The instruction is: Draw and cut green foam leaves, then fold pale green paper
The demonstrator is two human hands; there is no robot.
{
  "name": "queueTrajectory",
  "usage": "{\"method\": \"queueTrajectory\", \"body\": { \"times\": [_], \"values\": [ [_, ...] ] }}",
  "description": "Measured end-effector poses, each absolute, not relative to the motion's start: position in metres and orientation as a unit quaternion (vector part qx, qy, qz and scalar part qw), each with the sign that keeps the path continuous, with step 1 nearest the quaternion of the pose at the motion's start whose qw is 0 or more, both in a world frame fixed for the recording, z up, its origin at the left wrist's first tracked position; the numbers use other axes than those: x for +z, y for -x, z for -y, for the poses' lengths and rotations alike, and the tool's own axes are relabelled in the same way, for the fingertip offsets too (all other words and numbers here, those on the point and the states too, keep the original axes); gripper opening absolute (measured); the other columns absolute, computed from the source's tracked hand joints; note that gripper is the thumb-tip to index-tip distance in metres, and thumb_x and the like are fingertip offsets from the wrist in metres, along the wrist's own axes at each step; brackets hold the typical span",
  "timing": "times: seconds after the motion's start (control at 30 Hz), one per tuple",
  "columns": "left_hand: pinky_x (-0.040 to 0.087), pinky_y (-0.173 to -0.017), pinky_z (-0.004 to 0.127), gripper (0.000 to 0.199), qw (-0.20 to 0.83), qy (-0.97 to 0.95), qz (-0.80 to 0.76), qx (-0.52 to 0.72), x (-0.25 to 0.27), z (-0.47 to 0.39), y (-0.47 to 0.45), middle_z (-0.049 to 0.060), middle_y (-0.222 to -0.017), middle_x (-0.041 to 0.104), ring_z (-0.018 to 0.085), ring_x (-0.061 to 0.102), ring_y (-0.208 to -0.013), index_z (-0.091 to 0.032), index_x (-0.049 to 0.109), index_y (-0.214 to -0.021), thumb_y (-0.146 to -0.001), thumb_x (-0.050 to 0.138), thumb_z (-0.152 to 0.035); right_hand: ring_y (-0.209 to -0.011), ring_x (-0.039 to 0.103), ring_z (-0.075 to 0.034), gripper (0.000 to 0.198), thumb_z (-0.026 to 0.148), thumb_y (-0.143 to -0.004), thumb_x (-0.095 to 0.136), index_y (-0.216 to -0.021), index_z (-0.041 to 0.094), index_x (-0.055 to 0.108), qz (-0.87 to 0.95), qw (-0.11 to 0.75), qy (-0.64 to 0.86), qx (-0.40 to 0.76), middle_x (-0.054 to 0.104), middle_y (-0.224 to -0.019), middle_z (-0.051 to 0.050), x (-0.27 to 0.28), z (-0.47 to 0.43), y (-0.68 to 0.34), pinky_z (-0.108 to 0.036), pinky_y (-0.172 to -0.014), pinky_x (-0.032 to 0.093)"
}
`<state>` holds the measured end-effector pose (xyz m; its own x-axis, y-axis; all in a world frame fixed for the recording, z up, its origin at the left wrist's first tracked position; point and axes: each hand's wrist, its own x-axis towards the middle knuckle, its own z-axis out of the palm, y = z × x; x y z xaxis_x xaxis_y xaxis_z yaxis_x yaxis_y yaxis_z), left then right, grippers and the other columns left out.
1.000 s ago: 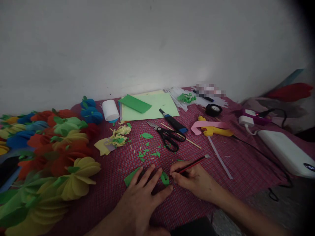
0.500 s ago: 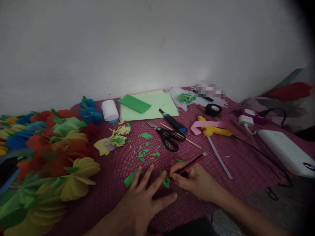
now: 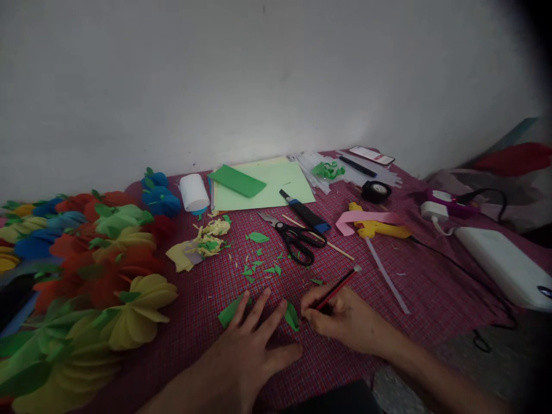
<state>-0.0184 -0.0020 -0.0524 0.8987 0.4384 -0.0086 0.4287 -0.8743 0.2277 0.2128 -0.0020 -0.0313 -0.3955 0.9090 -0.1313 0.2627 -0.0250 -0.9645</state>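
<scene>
Facing grey wall: hands, checked tablecloth

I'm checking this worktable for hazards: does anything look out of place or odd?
The pink strip lies across the yellow glue gun, an odd spot should the gun be hot, which the picture cannot show. Green scraps also lie loose on the checked cloth near the scissors, like cutting litter.

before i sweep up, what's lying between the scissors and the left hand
In the head view, small green scraps lie scattered on the checked cloth between the scissors and the left hand.
</scene>
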Motion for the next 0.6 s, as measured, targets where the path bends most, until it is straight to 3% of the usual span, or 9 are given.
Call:
{"method": "queueTrajectory", "body": {
  "times": [0.13, 0.27, 0.37, 0.5, 0.6],
  "values": [
    [0.023, -0.094, 0.070, 0.043, 0.107, -0.967, -0.232, 0.009, -0.044, 0.000, 0.017, 0.005, -0.148, 0.025, 0.043, 0.021, -0.131, -0.040, 0.047, -0.126, -0.086, 0.055, -0.029, -0.051, 0.041, -0.007, 0.008, 0.012, -0.072, 0.053, -0.069, 0.016, 0.060, 0.614, 0.290, 0.466, 0.567, 0.050, -0.057, 0.005, -0.030, 0.001, -0.217, -0.019, -0.047, 0.031],
    [0.025, -0.094, 0.069, 0.074, 0.112, -0.969, -0.221, 0.001, -0.046, 0.000, 0.017, 0.011, -0.146, 0.029, 0.045, 0.021, -0.130, -0.028, 0.025, -0.142, -0.079, 0.057, -0.050, -0.044, 0.041, -0.007, 0.016, 0.030, -0.080, 0.054, -0.077, 0.016, 0.059, 0.532, 0.347, 0.501, 0.588, 0.054, -0.057, 0.004, -0.028, -0.003, -0.222, -0.019, -0.044, 0.032],
    [0.024, -0.092, 0.071, 0.068, 0.066, -0.968, -0.241, 0.033, -0.056, 0.003, 0.017, 0.010, -0.147, 0.025, 0.046, 0.022, -0.129, -0.035, 0.023, -0.141, -0.082, 0.055, -0.044, -0.043, 0.040, -0.007, 0.027, 0.042, -0.084, 0.051, -0.085, 0.016, 0.058, 0.518, 0.382, 0.505, 0.575, 0.055, -0.059, 0.003, -0.028, -0.003, -0.220, -0.020, -0.042, 0.032],
    [0.025, -0.093, 0.069, 0.081, 0.072, -0.969, -0.232, 0.042, -0.056, 0.003, 0.018, 0.015, -0.148, 0.018, 0.047, 0.022, -0.129, -0.035, 0.019, -0.142, -0.075, 0.058, -0.054, -0.052, 0.045, -0.009, 0.019, 0.036, -0.082, 0.055, -0.082, 0.018, 0.057, 0.557, 0.402, 0.489, 0.537, 0.055, -0.066, 0.001, -0.027, 0.000, -0.213, -0.020, -0.047, 0.036],
    [0.023, -0.093, 0.070, 0.089, 0.097, -0.969, -0.228, 0.024, -0.047, 0.002, 0.019, 0.015, -0.142, 0.027, 0.047, 0.022, -0.128, -0.033, 0.020, -0.143, -0.068, 0.056, -0.066, -0.058, 0.048, -0.010, 0.011, 0.030, -0.082, 0.055, -0.081, 0.019, 0.056, 0.578, 0.401, 0.485, 0.519, 0.052, -0.066, 0.003, -0.028, 0.001, -0.210, -0.021, -0.053, 0.039]
  ]
}}
